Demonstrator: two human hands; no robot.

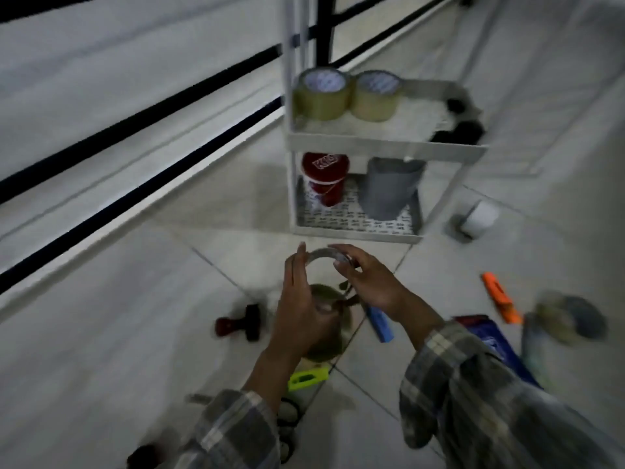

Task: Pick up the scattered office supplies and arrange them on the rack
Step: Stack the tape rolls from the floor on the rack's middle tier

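I hold a thin clear tape roll (325, 254) up between both hands, in front of the white two-tier rack (385, 145). The straight fingers of my left hand (299, 299) press against the roll's left side. My right hand (367, 282) curls its fingers over the roll's right edge. Two wide tape rolls (321, 96) (375, 98) stand on the rack's top shelf beside blurred black items (463, 128). The lower shelf holds a red cup (325, 179) and a grey pouch (389, 187). An olive tape roll (329, 328) lies under my hands.
Scattered on the tiled floor are a dark red stamp (236, 322), a blue marker (380, 325), an orange highlighter (501, 302), a yellow-green cutter (308, 377), a white roll (478, 216), a grey tape roll (571, 320), a blue packet (499, 348) and scissors (287, 419). A black railing runs along the left.
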